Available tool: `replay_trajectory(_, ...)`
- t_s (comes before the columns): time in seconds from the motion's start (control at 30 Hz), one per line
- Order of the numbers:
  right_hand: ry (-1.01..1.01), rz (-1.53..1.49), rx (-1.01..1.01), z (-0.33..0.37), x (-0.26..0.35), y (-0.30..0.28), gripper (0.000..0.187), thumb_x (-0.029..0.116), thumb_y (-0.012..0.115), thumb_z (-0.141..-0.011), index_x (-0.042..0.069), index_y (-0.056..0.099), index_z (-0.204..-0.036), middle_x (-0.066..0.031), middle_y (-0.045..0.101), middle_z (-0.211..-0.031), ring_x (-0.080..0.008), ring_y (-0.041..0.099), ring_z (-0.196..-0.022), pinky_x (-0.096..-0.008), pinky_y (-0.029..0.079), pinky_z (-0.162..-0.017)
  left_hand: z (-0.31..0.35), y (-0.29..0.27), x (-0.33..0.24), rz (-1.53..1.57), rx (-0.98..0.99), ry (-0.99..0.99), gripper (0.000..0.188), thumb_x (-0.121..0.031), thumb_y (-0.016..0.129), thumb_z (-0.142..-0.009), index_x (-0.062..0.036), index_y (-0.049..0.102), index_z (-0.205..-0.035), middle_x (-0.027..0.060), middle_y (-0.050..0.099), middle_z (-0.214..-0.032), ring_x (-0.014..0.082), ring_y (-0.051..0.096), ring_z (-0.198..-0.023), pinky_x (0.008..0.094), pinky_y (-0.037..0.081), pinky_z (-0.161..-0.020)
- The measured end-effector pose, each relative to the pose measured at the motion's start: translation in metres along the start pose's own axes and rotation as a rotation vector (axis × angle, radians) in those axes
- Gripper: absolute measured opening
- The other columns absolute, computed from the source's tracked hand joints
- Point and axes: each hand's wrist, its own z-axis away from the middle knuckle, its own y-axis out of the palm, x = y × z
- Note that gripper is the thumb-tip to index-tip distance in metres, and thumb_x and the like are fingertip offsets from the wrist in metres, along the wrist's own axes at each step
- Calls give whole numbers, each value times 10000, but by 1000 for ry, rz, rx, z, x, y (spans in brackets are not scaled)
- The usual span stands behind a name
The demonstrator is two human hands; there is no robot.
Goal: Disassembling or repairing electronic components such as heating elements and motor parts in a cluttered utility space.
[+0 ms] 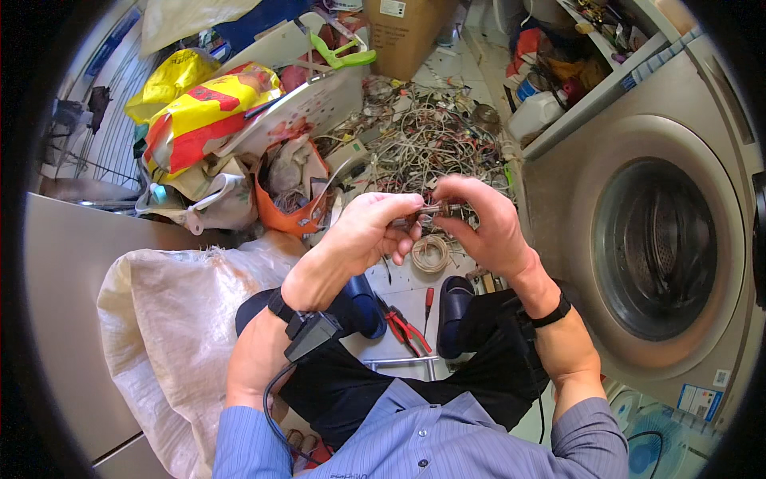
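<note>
In front of my knees, both hands meet at a small shiny metal piece [433,210] with brownish parts; its exact kind is too small to tell. Thumb and fingers of my left hand [369,231] pinch its left end. My right hand [488,223] curls around the right end, its fingertips slightly blurred. Below the hands a coil of pale cable [431,254] lies on the floor. Red-handled pliers [407,330] and a red-handled screwdriver [429,302] rest between my slippers.
Beyond my hands spreads a heap of tangled wires and small parts [431,136]. An orange bag [294,191] stands left of it, near a white sack [171,319]. A washing machine [550,199] closes off the right. A cardboard box [407,36] stands at the back.
</note>
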Motion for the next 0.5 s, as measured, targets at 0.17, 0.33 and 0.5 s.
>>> replay_trajectory(0.17, 686, -629, 242, -7, 2, -15, 344, 116, 740, -932, 15, 619, -1238, -73, 711, -935, -119, 653, -739, -289, 555, -683, 0, 15, 6, -213, -103, 210, 235, -217, 717, -966, -24, 689, -1097, 58, 690, -791, 132, 662, -621, 273, 550, -525)
replay_trajectory(0.33, 330, -215, 90, 0, -1, -4, 159, 70, 722, -928, -1, 675, -1063, -112, 699, -889, -175, 675, -756, -320, 548, -692, -2, 16, 7, -442, -141, 336, 213, -232, 681, -986, -28, 684, -1045, 56, 685, -796, 135, 650, -589, 271, 539, -504)
replay_trajectory(0.5, -34, 10, -48, 2, -5, -2, 401, 35, 818, -823, 11, 635, -1179, -134, 689, -1073, -181, 676, -886, -324, 551, -769, -5, 5, 6, -54, -28, 73, 237, -261, 656, -1010, -26, 681, -1006, 73, 691, -794, 142, 639, -551, 285, 532, -462)
